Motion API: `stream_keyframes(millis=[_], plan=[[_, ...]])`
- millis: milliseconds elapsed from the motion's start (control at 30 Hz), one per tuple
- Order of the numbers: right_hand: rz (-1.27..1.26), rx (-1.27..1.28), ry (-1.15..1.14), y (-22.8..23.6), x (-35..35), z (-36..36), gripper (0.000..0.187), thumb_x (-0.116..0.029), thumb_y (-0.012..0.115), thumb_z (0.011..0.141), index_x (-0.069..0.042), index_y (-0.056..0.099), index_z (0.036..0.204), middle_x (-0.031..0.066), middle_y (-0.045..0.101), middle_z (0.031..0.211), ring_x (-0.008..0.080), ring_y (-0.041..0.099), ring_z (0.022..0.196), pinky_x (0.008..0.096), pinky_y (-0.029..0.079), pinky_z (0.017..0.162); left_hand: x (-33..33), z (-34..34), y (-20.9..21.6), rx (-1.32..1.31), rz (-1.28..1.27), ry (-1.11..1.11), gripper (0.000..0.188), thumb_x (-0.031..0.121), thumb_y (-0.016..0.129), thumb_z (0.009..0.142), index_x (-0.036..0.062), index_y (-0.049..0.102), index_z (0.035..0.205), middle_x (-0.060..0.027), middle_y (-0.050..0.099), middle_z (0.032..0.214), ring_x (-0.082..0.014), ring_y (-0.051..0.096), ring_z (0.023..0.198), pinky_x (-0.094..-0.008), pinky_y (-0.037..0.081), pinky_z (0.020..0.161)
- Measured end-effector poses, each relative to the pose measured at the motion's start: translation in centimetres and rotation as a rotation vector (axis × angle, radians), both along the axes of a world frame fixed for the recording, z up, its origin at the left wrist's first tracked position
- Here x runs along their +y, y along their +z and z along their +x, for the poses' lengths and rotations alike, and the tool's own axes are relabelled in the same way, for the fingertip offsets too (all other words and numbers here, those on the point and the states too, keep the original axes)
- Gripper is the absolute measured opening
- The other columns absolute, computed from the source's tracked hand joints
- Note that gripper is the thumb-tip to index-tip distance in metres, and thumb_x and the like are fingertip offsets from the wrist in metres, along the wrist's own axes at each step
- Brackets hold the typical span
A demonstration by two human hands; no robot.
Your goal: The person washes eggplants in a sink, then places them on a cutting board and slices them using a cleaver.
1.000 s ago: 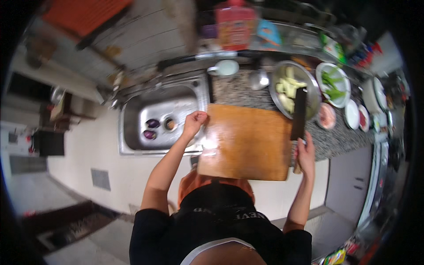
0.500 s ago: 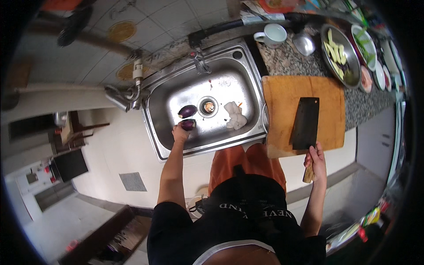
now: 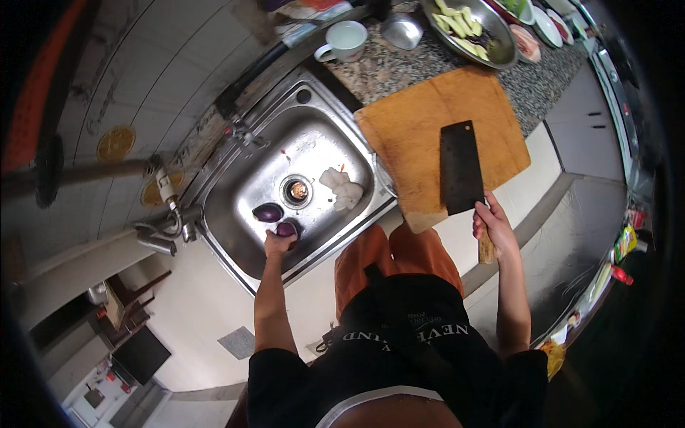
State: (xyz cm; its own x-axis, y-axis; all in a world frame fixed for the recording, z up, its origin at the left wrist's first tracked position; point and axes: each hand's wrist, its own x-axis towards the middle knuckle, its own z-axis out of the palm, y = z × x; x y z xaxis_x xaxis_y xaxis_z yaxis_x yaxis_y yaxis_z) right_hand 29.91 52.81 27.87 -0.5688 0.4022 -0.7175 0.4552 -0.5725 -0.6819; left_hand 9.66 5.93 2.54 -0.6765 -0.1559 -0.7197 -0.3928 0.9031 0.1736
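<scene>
My left hand [image 3: 277, 244] reaches into the steel sink [image 3: 230, 246], its fingers closed round a short purple eggplant piece [image 3: 287, 229]. Beside it on the sink floor lies another eggplant piece [image 3: 268, 212], left of the drain [image 3: 295, 191]. My right hand [image 3: 496, 222] grips the wooden handle of a dark cleaver [image 3: 462, 167]. The cleaver's broad blade is over the wooden cutting board [image 3: 401, 128], pointing away from me; whether it touches the wood I cannot tell. White, crumpled-looking pieces [image 3: 342, 189] rest in the sink right of the drain.
Behind the board, a metal bowl [image 3: 504, 55] holds pale cut strips. A white mug [image 3: 345, 41] and a small metal bowl [image 3: 402, 31] stand on the granite counter [image 3: 371, 78]. A faucet [image 3: 242, 135] juts over the sink's far edge. Plates [image 3: 546, 27] line the back right.
My view has turned, so the sink and board appear rotated and shifted left. My left hand keeps its hold on the eggplant piece, and the cleaver stays in my right hand over the board.
</scene>
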Motion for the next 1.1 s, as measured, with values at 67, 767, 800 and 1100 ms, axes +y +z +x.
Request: stream_keyframes(millis=[67, 767, 800, 1100], plan=[[-0.023, 0.019, 0.017, -0.9, 1.1, 0.1, 0.028, -0.014, 0.05, 0.09, -0.012, 0.042, 0.117, -0.0018, 0.046, 0.057, 0.0062, 0.041, 0.041, 0.0199, 0.037, 0.038, -1.4, 0.0, -0.8, -0.174, 0.516, 0.435, 0.069, 0.026, 0.077, 0.058, 0.0038, 0.042, 0.114, -0.0083, 0.058, 0.096, -0.024, 0.06, 0.087, -0.0344, 0.05, 0.076], [0.892, 0.11, 0.924, 1.0, 14.3, -1.7, 0.016, -0.018, 0.049, 0.085, -0.006, 0.046, 0.094, 0.0221, 0.056, 0.067, 0.0417, 0.055, 0.066, 0.0508, 0.043, 0.058, 41.0, 8.1, 21.1, 0.723, 0.578, -0.575, 0.044, 0.009, 0.074, 0.063, 0.014, 0.06, 0.105, -0.013, 0.046, 0.114, -0.0328, 0.042, 0.105, -0.0403, 0.036, 0.091], [0.887, 0.115, 0.954, 1.4, 14.6, -1.8, 0.016, -0.018, 0.049, 0.085, -0.005, 0.046, 0.095, 0.0217, 0.057, 0.067, 0.0416, 0.055, 0.066, 0.0505, 0.043, 0.058, 40.7, 8.7, 20.6, 0.747, 0.578, -0.547, 0.042, 0.008, 0.074, 0.064, 0.0129, 0.06, 0.103, -0.013, 0.046, 0.114, -0.0328, 0.042, 0.105, -0.0403, 0.036, 0.091], [0.879, 0.028, 1.162, 3.1, 14.6, -1.2, 0.017, -0.02, 0.047, 0.086, -0.005, 0.047, 0.094, 0.0197, 0.059, 0.069, 0.0395, 0.057, 0.066, 0.0482, 0.045, 0.058, 38.7, 11.3, 19.7, 0.775, 0.624, -0.435, 0.041, 0.011, 0.073, 0.065, 0.0091, 0.056, 0.102, -0.0127, 0.046, 0.107, -0.0317, 0.041, 0.101, -0.0392, 0.035, 0.087]])
